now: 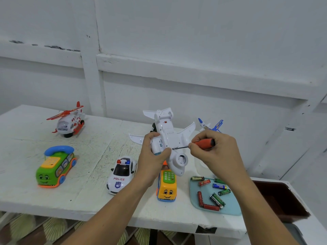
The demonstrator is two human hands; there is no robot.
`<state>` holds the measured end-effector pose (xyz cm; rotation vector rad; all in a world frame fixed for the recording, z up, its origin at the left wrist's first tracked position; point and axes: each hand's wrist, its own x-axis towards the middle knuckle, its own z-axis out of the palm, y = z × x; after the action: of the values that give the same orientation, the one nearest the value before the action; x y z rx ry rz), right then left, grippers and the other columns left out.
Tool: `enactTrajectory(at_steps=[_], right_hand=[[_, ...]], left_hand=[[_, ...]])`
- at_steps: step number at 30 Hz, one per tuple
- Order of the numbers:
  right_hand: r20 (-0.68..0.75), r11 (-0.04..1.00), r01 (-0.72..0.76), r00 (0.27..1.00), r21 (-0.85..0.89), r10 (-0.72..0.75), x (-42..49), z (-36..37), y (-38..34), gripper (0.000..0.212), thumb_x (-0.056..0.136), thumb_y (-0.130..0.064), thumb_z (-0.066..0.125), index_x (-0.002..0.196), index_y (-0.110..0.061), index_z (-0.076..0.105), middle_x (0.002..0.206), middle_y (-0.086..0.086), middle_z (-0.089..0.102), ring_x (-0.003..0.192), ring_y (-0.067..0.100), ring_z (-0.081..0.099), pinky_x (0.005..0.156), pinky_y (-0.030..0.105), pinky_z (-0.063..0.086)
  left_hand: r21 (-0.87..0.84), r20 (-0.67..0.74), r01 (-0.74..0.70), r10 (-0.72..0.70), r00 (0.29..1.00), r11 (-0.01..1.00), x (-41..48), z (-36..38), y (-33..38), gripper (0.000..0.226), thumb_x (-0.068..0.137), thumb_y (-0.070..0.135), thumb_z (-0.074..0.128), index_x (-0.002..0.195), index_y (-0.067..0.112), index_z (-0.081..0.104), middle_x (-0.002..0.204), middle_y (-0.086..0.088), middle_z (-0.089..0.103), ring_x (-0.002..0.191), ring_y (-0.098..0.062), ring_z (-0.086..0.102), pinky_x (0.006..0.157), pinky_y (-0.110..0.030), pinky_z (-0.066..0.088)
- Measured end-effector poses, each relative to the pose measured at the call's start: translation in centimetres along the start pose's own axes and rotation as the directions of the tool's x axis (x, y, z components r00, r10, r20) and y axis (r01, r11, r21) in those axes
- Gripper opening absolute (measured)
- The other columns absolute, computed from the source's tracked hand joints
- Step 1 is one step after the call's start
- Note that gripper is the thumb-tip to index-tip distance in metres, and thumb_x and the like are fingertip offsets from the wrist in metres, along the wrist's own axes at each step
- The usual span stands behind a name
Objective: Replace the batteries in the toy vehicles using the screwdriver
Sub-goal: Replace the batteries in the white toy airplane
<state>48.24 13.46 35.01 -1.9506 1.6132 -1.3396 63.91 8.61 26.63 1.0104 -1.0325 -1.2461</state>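
I'm holding the white toy plane belly-up w/ my left hand, fingers and thumb wrapping round the fuselage, lifting it clear of the bench. My right hand is gripping the screwdriver by its red handle, fingers curling round it, shaft pointing left, tip sitting on the plane's underside, prob. at the screw of the battery cover. Can't tell if the tip is actually seated in the screw head, too small to see.

Step in hand, as I'm judging it: working the cover screw on the plane. Whether I'm loosening or tightening isn't showing. The cover is looking closed.

Next move is calling for keeping the tip square in the screw, pressing in while turning, and my left hand bracing the plane so it isn't twisting. The screw is tiny, so I'm needing to catch it if it's coming out.

Loose batteries are lying in the blue tray on the bench, right of the yellow bus toy. Police car, green bus toy and helicopter are standing to the left.
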Motion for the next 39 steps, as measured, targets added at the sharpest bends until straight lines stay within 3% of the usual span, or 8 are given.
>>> enactTrajectory(at_steps=[11, 15, 20, 24, 27, 31, 36, 39], right_hand=[[0.102, 0.983, 0.157, 0.984, -0.094, -0.147, 0.7, -0.5, -0.4, 0.024, 0.079, -0.013, 0.075, 0.084, -0.020, 0.052, 0.083, -0.004, 0.054, 0.080, 0.005, 0.050, 0.062, 0.011, 0.044], [0.062, 0.951, 0.298, 0.954, -0.082, -0.293, 0.7, -0.4, -0.4, 0.041, 0.079, -0.005, 0.075, 0.093, -0.034, 0.049, 0.083, -0.003, 0.058, 0.083, 0.005, 0.056, 0.067, 0.012, 0.047], [-0.026, 0.892, 0.451, 0.892, -0.022, -0.451, 0.9, 0.3, 0.8, 0.046, 0.079, 0.008, 0.066, 0.111, -0.026, 0.065, 0.091, -0.006, 0.067, 0.084, 0.007, 0.065, 0.074, 0.023, 0.054], [-0.055, 0.880, 0.473, 0.881, 0.048, -0.471, 1.0, 0.6, 0.9, 0.041, 0.083, -0.004, 0.066, 0.118, -0.027, 0.064, 0.105, -0.002, 0.055, 0.088, 0.007, 0.063, 0.072, 0.015, 0.053], [-0.088, 0.888, 0.454, 0.890, 0.074, -0.447, 1.5, 0.7, 1.6, 0.034, 0.082, -0.011, 0.072, 0.112, -0.027, 0.068, 0.095, -0.001, 0.051, 0.084, 0.007, 0.061, 0.076, 0.016, 0.052], [-0.101, 0.870, 0.485, 0.873, 0.087, -0.477, 1.9, 0.5, 2.2, 0.056, 0.084, 0.002, 0.067, 0.134, -0.021, 0.054, 0.097, -0.002, 0.064, 0.088, 0.009, 0.064, 0.085, 0.015, 0.050], [-0.060, 0.871, 0.460, 0.888, 0.173, -0.457, 2.1, 0.2, 2.8, 0.047, 0.083, -0.003, 0.064, 0.122, -0.031, 0.063, 0.122, -0.001, 0.057, 0.107, 0.016, 0.061, 0.092, 0.027, 0.049], [-0.084, 0.876, 0.446, 0.895, 0.185, -0.438, 2.5, 0.0, 3.3, 0.039, 0.081, -0.013, 0.072, 0.111, -0.037, 0.067, 0.102, 0.001, 0.050, 0.090, 0.013, 0.060, 0.085, 0.020, 0.048]], left_hand=[[0.021, -0.004, 0.000, 0.000, 1.000, 1.000, 0.3, 0.2, -0.2, 0.049, 0.087, 0.000, 0.067, 0.113, 0.037, 0.048, 0.115, 0.000, 0.064, 0.096, -0.024, 0.069, 0.063, -0.041, 0.062], [0.020, -0.007, -0.007, 0.007, 1.000, 1.000, 0.3, 0.5, -0.1, 0.049, 0.086, -0.001, 0.067, 0.112, 0.037, 0.049, 0.113, 0.002, 0.064, 0.094, -0.022, 0.068, 0.062, -0.042, 0.062], [0.005, -0.021, 0.005, -0.005, 1.000, 1.000, 0.6, 0.7, -0.1, 0.049, 0.086, -0.001, 0.067, 0.111, 0.038, 0.050, 0.113, -0.002, 0.066, 0.094, -0.025, 0.070, 0.063, -0.047, 0.062], [-0.002, -0.023, 0.009, -0.009, 1.000, 1.000, 0.6, 0.9, -0.2, 0.047, 0.087, 0.000, 0.066, 0.111, 0.037, 0.050, 0.114, -0.002, 0.066, 0.096, -0.028, 0.070, 0.062, -0.043, 0.062], [0.018, -0.043, 0.008, -0.007, 0.999, 1.000, 0.7, 1.2, -0.3, 0.047, 0.087, 0.001, 0.065, 0.108, 0.041, 0.050, 0.113, -0.003, 0.066, 0.096, -0.029, 0.070, 0.065, -0.046, 0.062], [0.014, -0.060, 0.019, -0.018, 0.998, 1.000, 0.6, 1.8, -0.4, 0.045, 0.089, 0.002, 0.064, 0.106, 0.041, 0.050, 0.110, 0.000, 0.066, 0.093, -0.027, 0.071, 0.062, -0.044, 0.062], [-0.013, -0.064, 0.032, -0.033, 0.997, 0.999, 0.4, 2.7, -0.4, 0.043, 0.089, 0.003, 0.063, 0.107, 0.039, 0.049, 0.111, -0.003, 0.067, 0.090, -0.031, 0.072, 0.060, -0.044, 0.061], [-0.008, -0.075, 0.038, -0.039, 0.996, 0.999, 0.3, 3.0, -0.4, 0.042, 0.089, 0.003, 0.064, 0.105, 0.040, 0.049, 0.110, -0.005, 0.068, 0.087, -0.034, 0.073, 0.062, -0.050, 0.062]])
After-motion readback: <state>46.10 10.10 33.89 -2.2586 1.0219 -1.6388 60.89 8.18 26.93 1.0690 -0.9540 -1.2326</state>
